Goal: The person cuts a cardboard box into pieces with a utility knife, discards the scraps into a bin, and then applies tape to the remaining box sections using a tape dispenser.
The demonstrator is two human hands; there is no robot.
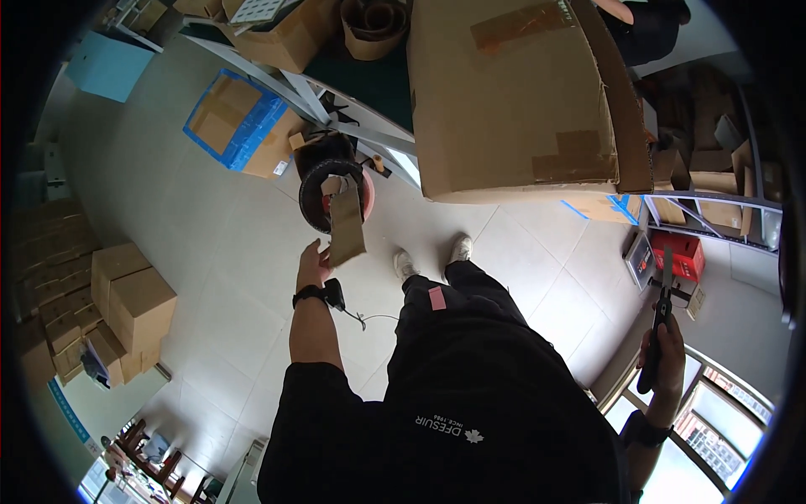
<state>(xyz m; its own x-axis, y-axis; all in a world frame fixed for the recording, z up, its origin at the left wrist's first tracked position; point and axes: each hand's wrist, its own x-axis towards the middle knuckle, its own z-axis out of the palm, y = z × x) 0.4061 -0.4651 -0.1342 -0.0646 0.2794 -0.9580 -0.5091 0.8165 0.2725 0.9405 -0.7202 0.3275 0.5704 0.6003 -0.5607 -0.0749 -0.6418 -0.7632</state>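
My left hand (314, 262) is at the lower left edge of a strip of brown cardboard (348, 225), its fingers apart and not wrapped round it. The strip slants over the mouth of a round black bin (308, 204), its upper end inside the rim. Inside the bin are more scraps, hard to make out. Out at the right, my right hand (669, 349) is closed round the black handle of a knife (662, 323). The knife's long grey blade points away from me.
A large cardboard box (516, 101) rests on a dark-topped workbench (361, 88) ahead. Beside the bin stands a blue-taped carton (239, 120). Stacked cartons (134, 294) are at the left. At the right are a shelf rack (722, 202) and a red box (678, 254). Another person (651, 29) is at the far right.
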